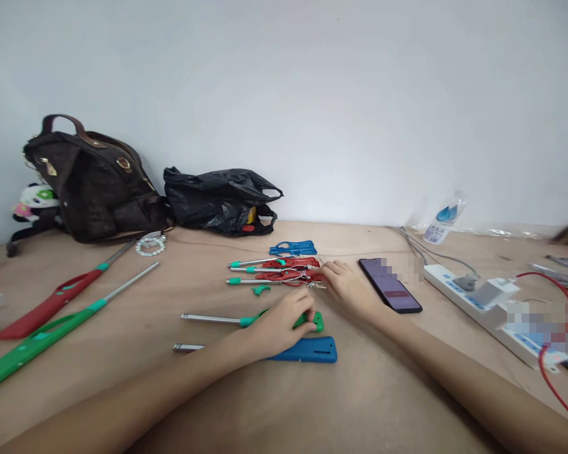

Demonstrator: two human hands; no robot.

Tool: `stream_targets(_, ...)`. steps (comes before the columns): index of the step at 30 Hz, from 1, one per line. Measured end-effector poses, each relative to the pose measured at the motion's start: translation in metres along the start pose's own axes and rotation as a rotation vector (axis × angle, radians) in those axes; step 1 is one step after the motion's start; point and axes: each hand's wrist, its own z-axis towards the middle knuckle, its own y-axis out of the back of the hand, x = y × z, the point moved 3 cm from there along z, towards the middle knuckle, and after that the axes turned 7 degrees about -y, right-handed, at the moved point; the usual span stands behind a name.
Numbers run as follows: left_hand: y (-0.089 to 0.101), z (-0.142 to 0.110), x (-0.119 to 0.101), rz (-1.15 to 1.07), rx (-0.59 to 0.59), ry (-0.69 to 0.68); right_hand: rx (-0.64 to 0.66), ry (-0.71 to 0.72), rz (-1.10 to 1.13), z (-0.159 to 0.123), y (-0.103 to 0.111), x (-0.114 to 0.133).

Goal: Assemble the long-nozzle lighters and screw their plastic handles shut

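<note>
My left hand (283,323) is closed over a green lighter handle (312,321) with a long metal tube (211,318) pointing left. Just below it lies a blue lighter shell (307,350) with its own metal tube. My right hand (345,284) rests on the table with its fingers curled at the end of a pile of red lighter parts (288,269) and thin tubes with teal collars. A loose blue shell (292,248) lies behind the pile, and a small teal piece (260,289) sits in front of it.
Two finished long lighters, red (52,304) and green (38,342), lie at left. A brown handbag (94,183), a black plastic bag (220,200) and a bead bracelet (150,245) sit at the back. A phone (389,285), a power strip (483,302), red cable and a bottle (443,219) are at right.
</note>
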Motion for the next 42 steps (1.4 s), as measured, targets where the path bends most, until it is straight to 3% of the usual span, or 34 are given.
stream_targets(11, -0.001, -0.001, 0.0, 0.036, 0.017, -0.011, 0.119, -0.023, -0.083, 0.033, -0.019, 0.0)
stream_targets(20, -0.001, -0.001, -0.001, 0.013, 0.025, 0.0, 0.142, -0.095, -0.121, 0.048, -0.015, -0.01)
stream_targets(26, 0.0, 0.0, -0.003, 0.006, 0.019, -0.005, 0.133, -0.164, -0.033, 0.042, -0.008, -0.023)
stream_targets(35, -0.001, -0.001, -0.001, 0.018, 0.026, -0.005, 0.33, -0.101, 0.005, 0.031, -0.007, -0.029)
stream_targets(42, -0.001, -0.001, 0.0, 0.015, 0.025, -0.018, 0.243, -0.103, 0.027, 0.034, -0.001, -0.027)
